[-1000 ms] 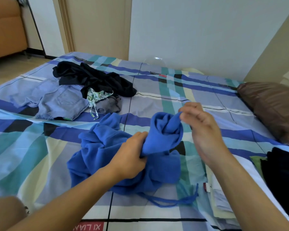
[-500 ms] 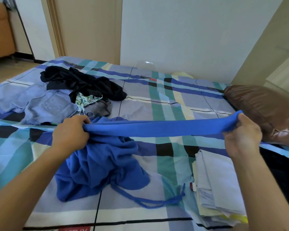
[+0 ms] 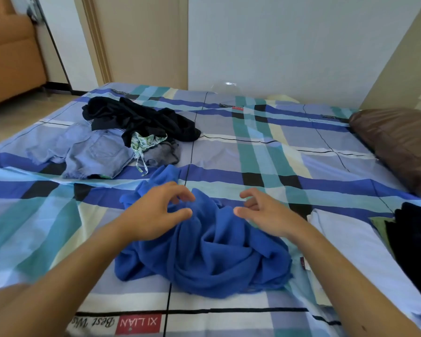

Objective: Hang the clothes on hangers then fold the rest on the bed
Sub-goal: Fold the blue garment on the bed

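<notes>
On the bed point(image 3: 229, 152), near its front edge: blue garment point(image 3: 204, 251), crumpled in a heap, unfolded. Left hand point(image 3: 153, 215) is over the heap's upper left, fingers point(image 3: 180, 193) loosely curled and apart, holding nothing. It may be brushing the cloth, hard to tell from this angle. Right hand point(image 3: 267, 215) is over the heap's upper right, fingers spread, also empty.

Behind-left of the blue garment, bunched together: black garment point(image 3: 141, 120), denim shorts point(image 3: 95, 152), floral piece point(image 3: 144, 142), grey piece point(image 3: 163, 153). Just right of it: folded pale stack point(image 3: 345, 239). Further right: dark clothes point(image 3: 413, 239). Behind-right: brown pillow point(image 3: 399, 142).
</notes>
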